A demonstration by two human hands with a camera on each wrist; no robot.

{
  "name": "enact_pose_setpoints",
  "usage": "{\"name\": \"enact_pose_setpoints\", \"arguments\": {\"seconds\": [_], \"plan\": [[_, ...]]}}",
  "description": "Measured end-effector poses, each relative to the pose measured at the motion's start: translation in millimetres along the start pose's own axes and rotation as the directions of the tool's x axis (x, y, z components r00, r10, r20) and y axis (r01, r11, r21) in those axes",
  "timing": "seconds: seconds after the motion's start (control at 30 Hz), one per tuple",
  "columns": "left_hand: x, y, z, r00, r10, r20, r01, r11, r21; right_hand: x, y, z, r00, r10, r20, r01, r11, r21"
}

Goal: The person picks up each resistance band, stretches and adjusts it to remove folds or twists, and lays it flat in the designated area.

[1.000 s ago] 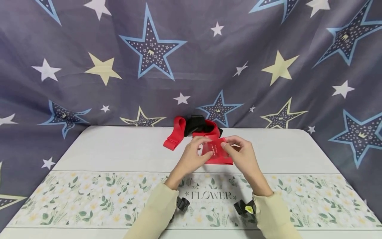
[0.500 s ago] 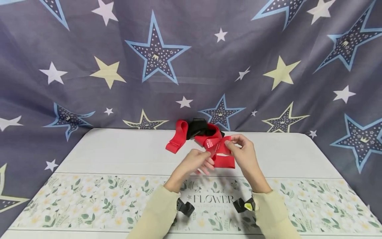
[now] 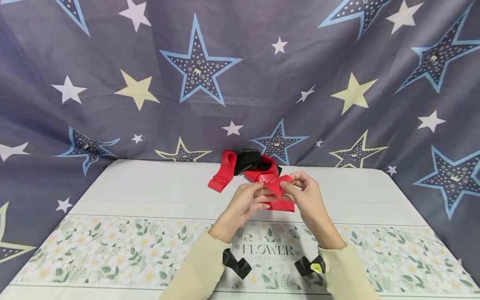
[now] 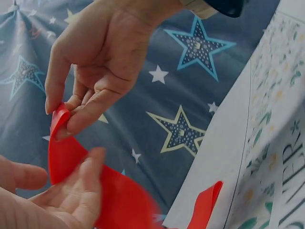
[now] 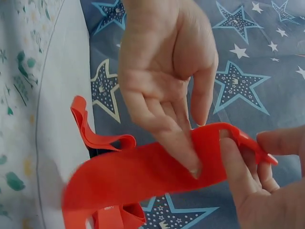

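A wide red elastic resistance band with white print hangs between my hands above the table. My right hand pinches its folded end between thumb and fingers; the left wrist view shows the fold of the band in that grip. My left hand is at the band's other side, fingers nearly straight. In the right wrist view, one finger of the left hand lies across the face of the band. Below, a flat red strip rests on the table, partly hidden; I cannot tell whether it joins the held band.
Behind the hands, a bent red band and a crumpled black item lie at the table's back, beside another red loop. A star-patterned curtain stands behind the white table. A floral runner crosses the front.
Both hands spread the band flat a second ago. The left hand then dropped lower with loose fingers and has since risen back to the band, which is now bent, while the right hand keeps its pinch.
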State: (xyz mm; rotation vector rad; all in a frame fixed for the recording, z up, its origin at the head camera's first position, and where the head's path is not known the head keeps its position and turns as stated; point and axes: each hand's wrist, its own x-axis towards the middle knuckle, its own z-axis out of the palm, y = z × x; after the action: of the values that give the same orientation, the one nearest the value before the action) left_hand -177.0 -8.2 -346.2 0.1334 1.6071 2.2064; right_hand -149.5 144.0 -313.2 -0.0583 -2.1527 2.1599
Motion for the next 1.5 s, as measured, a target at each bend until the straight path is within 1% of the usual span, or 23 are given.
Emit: {"name": "enact_pose_setpoints", "arguments": {"seconds": [0.1, 0.17, 0.23, 0.37, 0.47, 0.53, 0.6, 0.7, 0.77, 0.87, 0.97, 1.23, 1.43, 1.5], "plan": [[2.3, -1.5, 1.3, 0.998, 0.017, -0.06, -0.025, 0.992, -0.127, -5.0, 2.3, -1.4, 0.999, 0.031, 0.028, -0.032, 0.999, 0.037], [4.4, -2.3, 2.0, 0.997, 0.02, -0.077, -0.034, 0.983, -0.183, -9.3, 4.1, -1.6, 0.998, 0.042, 0.041, -0.044, 0.997, 0.057], [6.8, -2.8, 2.8, 0.995, 0.028, -0.092, -0.048, 0.975, -0.219, -14.5, 6.1, -1.8, 0.997, 0.056, 0.051, -0.06, 0.995, 0.085], [10.5, -3.0, 4.5, 0.992, 0.041, -0.121, -0.069, 0.97, -0.235, -26.0, 10.2, -1.9, 0.993, 0.1, 0.059, -0.107, 0.984, 0.141], [12.4, -3.4, 6.1, 0.992, 0.033, -0.126, -0.063, 0.968, -0.242, -33.8, 13.7, -1.5, 0.99, 0.122, 0.064, -0.131, 0.976, 0.175], [13.3, -3.7, 7.4, 0.991, 0.021, -0.13, -0.054, 0.966, -0.252, -39.0, 16.4, -0.4, 0.988, 0.132, 0.081, -0.147, 0.968, 0.202], [14.6, -3.6, 8.5, 0.99, 0.022, -0.137, -0.057, 0.965, -0.257, -44.4, 19.1, 0.5, 0.984, 0.14, 0.108, -0.161, 0.962, 0.219], [17.4, -2.7, 9.4, 0.987, 0.026, -0.159, -0.065, 0.968, -0.242, -53.0, 22.7, 1.5, 0.977, 0.156, 0.148, -0.188, 0.953, 0.238], [19.9, -2.0, 8.5, 0.984, 0.033, -0.174, -0.069, 0.976, -0.206, -58.3, 24.9, 1.7, 0.971, 0.162, 0.179, -0.203, 0.947, 0.247], [23.3, -0.7, 5.4, 0.98, 0.031, -0.195, -0.059, 0.989, -0.139, -63.9, 28.6, 2.3, 0.959, 0.175, 0.221, -0.229, 0.941, 0.249], [26.2, 0.4, 1.9, 0.978, 0.032, -0.205, -0.052, 0.994, -0.097, -66.8, 33.5, 2.4, 0.947, 0.182, 0.264, -0.248, 0.938, 0.242], [29.6, 2.0, -3.8, 0.972, 0.044, -0.231, -0.069, 0.992, -0.102, -76.2, 44.0, 6.3, 0.911, 0.211, 0.354, -0.294, 0.935, 0.199], [31.7, 0.1, -8.9, 0.965, 0.064, -0.256, -0.094, 0.99, -0.109, -83.5, 48.6, 9.2, 0.893, 0.253, 0.372, -0.334, 0.927, 0.171], [32.3, -1.2, -11.4, 0.962, 0.058, -0.267, -0.089, 0.991, -0.103, -86.6, 50.6, 10.3, 0.885, 0.265, 0.382, -0.349, 0.921, 0.171]]}}
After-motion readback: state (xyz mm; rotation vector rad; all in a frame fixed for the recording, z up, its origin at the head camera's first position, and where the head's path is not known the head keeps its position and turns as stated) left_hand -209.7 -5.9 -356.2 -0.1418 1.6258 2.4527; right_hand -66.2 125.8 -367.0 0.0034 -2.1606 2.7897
